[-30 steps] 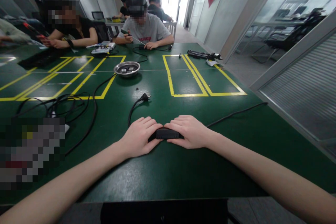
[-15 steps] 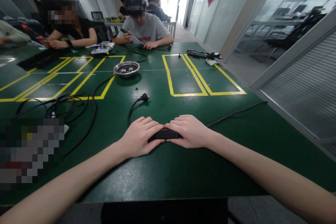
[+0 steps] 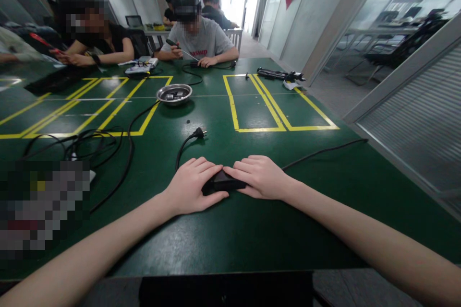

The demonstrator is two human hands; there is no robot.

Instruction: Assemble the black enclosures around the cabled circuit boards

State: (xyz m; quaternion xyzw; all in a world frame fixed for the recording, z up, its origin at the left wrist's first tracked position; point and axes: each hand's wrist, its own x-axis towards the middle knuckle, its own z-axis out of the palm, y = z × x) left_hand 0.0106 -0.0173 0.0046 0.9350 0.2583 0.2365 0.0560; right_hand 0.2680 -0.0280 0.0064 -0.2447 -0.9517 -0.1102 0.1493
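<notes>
So the black box [image 3: 225,181] is in both hands, low over the near part of the green table [image 3: 234,235]; the left hand [image 3: 192,184] curls round one end, thumb along the near side and fingers over the top; the right hand [image 3: 264,177] grips the other end much the same way, fingertips almost meeting the left's. As for how far along this is, I'd call it mid-handling; the box looks whole from what shows, no gap or loose cover that I can see, but the fingers hide both ends, so I can't swear to it; letting go and setting it down isn't done yet. The plug [image 3: 199,133] lies loose just beyond the left hand, not plugged into anything; a black cable [image 3: 324,152] runs off past the right hand, and where it joins is hidden; the metal bowl [image 3: 174,102] sits farther off, small parts [image 3: 175,96] inside, neither hand near it.
</notes>
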